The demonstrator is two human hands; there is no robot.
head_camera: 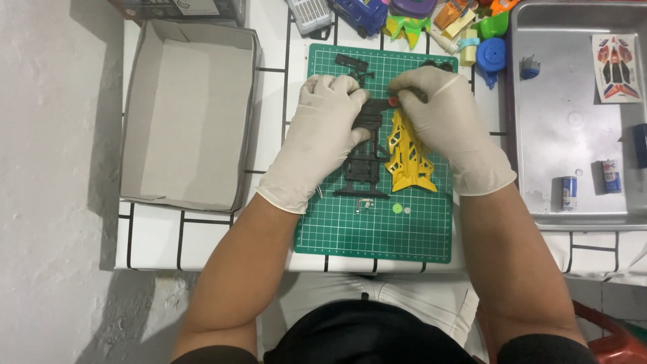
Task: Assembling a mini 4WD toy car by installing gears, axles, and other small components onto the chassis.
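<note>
On the green cutting mat (pixel 404 236), a black toy-car chassis (pixel 364 158) lies gripped by the gloved left hand (pixel 322 131), beside a yellow body shell (pixel 406 158). Her gloved right hand (pixel 441 121) pinches a small red part (pixel 393 101) at the chassis's far end. An open cardboard box (pixel 185 114) sits left, a metal tray (pixel 566 121) right.

A home hobby bench: a green cutting mat (pixel 377 229) on a low tiled table (pixel 202 236); toy parts (pixel 431 17), a metal tray (pixel 559 135) with batteries (pixel 569 193); an open cardboard box (pixel 185 114).
</note>
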